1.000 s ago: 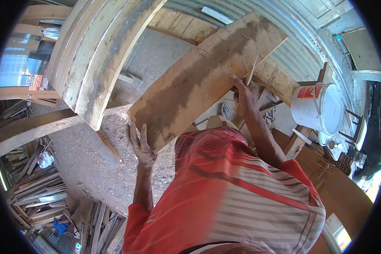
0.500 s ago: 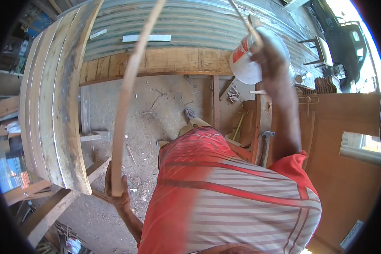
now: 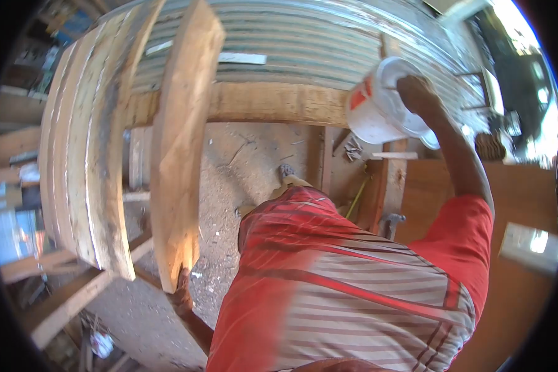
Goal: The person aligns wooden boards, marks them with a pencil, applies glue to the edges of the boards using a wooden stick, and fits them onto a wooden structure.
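Note:
A long wooden board (image 3: 183,142) stands on edge in front of me, its broad face turned towards me. Gripping its near end is my left hand (image 3: 181,294), closed with the thumb on the wood. My right hand (image 3: 418,94) is at the mouth of a white plastic bucket (image 3: 375,115) with a red label. Its fingers look curled, and whatever they hold is hidden by the hand and the bucket. Left of the board, several planks (image 3: 84,149) lie side by side with white lines along their joints.
Behind the board, a corrugated metal sheet (image 3: 304,37) is edged by a thick wooden beam (image 3: 279,102). A white strip (image 3: 243,58) lies on the sheet. On my right are a claw hammer (image 3: 390,224) and a brown wooden panel (image 3: 440,186). Wood scraps litter the dirt floor (image 3: 229,186).
The board has turned from its narrow edge to its broad face. My right hand has moved to the bucket's mouth; the thin stick it held no longer shows.

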Demonstrator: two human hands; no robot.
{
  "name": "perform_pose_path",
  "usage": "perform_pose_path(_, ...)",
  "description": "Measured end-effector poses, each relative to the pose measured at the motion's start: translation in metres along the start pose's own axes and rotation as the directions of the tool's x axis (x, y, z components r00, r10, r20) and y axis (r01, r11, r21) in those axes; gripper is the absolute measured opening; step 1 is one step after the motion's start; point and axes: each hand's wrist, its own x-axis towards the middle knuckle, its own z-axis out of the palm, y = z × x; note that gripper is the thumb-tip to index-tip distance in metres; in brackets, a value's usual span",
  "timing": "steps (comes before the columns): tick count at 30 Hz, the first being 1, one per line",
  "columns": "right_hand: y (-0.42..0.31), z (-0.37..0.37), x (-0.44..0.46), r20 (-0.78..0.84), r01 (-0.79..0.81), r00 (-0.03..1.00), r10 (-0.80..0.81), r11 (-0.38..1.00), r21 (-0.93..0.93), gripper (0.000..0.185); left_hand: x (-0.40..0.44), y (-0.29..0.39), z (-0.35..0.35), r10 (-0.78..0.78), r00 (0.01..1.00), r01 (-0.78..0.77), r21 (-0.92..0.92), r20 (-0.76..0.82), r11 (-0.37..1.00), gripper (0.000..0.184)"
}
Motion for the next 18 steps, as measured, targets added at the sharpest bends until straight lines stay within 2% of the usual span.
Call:
perform_pose_path(2, -0.001, 0.013, 0.002, 0.112, 0.032, 0.993, -0.036, 0.999, 0.042, 0.018, -0.013, 0.024, 0.022, -0.097, 0.995, 0.094, -0.163, -0.011, 0.982, 0.044)
perform_pose_path(5, 0.005, 0.020, 0.001, 0.167, 0.102, 0.980, -0.111, 0.993, 0.062, 0.019, -0.018, 0.003, 0.018, -0.053, 0.999, 0.052, -0.075, -0.001, 0.996, 0.041)
perform_pose_path(8, -0.019, -0.010, -0.003, 0.240, 0.017, 0.970, -0.036, 0.997, 0.080, 0.014, -0.016, 0.018, 0.027, -0.058, 0.998, 0.059, -0.025, 0.027, 0.998, 0.037)
perform_pose_path(9, -0.018, -0.010, -0.004, 0.239, 0.057, 0.968, -0.080, 0.993, 0.103, 0.015, -0.015, 0.018, 0.029, 0.012, 1.000, -0.012, 0.035, 0.004, 0.999, 0.033)
perform_pose_path(11, -0.017, -0.014, -0.003, 0.234, 0.140, 0.957, -0.172, 0.979, 0.147, 0.019, -0.017, 0.017, 0.031, -0.007, 1.000, 0.008, 0.053, -0.018, 0.999, 0.032)
perform_pose_path(14, -0.028, -0.040, -0.004, 0.437, -0.099, 0.898, -0.045, 0.949, 0.301, 0.025, -0.014, 0.020, 0.026, 0.003, 1.000, -0.004, 0.066, 0.016, 0.998, 0.033)
perform_pose_path(18, -0.003, -0.025, 0.005, 0.473, -0.148, 0.874, -0.112, 0.866, 0.478, 0.036, -0.012, 0.025, 0.022, -0.002, 1.000, 0.000, 0.066, 0.030, 0.998, 0.035)
